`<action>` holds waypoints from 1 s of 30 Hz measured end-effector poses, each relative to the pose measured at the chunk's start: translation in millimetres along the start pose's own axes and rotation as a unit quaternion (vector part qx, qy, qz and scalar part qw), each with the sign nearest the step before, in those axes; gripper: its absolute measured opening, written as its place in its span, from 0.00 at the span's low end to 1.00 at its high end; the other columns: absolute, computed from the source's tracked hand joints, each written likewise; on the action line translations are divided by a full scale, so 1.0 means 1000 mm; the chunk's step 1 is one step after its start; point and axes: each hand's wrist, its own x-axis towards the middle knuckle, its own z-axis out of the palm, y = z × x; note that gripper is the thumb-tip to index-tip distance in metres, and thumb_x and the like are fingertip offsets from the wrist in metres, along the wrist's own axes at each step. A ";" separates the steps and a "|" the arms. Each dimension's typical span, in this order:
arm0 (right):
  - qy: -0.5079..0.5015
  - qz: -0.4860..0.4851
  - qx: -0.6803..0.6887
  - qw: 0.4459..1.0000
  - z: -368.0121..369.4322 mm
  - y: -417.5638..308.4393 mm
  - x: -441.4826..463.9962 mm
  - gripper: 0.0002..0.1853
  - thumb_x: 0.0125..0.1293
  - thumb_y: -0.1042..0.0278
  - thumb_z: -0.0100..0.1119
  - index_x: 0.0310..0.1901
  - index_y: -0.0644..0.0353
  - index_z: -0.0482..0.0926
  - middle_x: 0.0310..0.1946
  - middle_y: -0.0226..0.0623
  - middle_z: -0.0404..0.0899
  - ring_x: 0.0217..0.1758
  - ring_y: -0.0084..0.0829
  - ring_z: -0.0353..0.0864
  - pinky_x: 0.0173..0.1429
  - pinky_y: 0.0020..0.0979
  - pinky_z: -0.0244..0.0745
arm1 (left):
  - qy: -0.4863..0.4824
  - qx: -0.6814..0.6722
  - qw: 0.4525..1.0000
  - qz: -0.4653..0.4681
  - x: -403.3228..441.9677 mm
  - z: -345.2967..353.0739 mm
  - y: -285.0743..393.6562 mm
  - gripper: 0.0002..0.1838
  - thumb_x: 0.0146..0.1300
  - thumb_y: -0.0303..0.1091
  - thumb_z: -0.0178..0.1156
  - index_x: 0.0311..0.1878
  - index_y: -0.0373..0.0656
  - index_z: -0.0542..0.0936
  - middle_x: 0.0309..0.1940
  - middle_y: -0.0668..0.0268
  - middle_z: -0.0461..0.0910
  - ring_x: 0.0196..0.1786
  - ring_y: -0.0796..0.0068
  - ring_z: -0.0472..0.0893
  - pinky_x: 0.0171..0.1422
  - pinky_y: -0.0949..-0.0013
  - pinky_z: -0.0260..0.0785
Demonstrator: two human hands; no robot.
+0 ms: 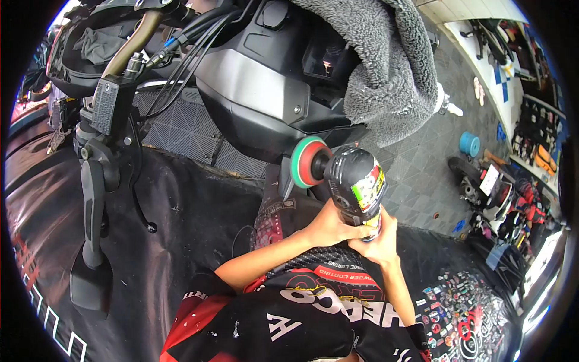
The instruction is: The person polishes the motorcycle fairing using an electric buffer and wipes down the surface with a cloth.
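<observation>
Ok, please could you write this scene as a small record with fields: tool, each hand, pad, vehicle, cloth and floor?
Tool: black polisher with bright stickers
Left hand: closed around the polisher's body
Right hand: closed around it too, beside the left
Pad: round, green and red, close to the lower edge of the panel; contact cannot be told
Vehicle: motorcycle with black and grey bodywork
Cloth: grey fluffy towel, draped over the bodywork
Floor: grey patterned tiles

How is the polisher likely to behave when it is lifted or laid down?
The polisher is probably fairly heavy, since the left hand and right hand both hold it. Looking hard-shelled, it should stay stiff. Its round pad projects at one side, so it may tip if laid down.
</observation>
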 end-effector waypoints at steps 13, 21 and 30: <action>-0.017 0.049 0.043 0.998 -0.003 -0.010 0.003 0.33 0.43 0.73 0.74 0.55 0.72 0.78 0.40 0.41 0.90 0.43 0.25 0.88 0.51 0.32 0.84 | 0.075 -0.006 0.997 0.024 0.005 0.013 0.009 0.27 0.57 0.27 0.77 0.59 0.36 0.77 0.50 0.63 0.84 0.53 0.74 0.83 0.63 0.64 0.77; 0.008 0.052 0.060 0.997 -0.001 -0.014 0.003 0.33 0.42 0.72 0.74 0.55 0.72 0.79 0.40 0.43 0.90 0.43 0.27 0.90 0.51 0.32 0.84 | 0.094 -0.030 0.995 0.009 0.008 0.019 0.013 0.22 0.57 0.27 0.77 0.54 0.35 0.82 0.45 0.65 0.87 0.50 0.77 0.85 0.59 0.67 0.79; 0.007 0.097 0.095 0.991 -0.009 -0.012 0.000 0.31 0.45 0.74 0.73 0.55 0.70 0.79 0.40 0.41 0.89 0.44 0.24 0.87 0.51 0.32 0.83 | 0.036 0.019 0.999 -0.018 0.019 0.014 0.004 0.26 0.60 0.27 0.76 0.60 0.36 0.78 0.47 0.66 0.85 0.50 0.76 0.84 0.61 0.64 0.78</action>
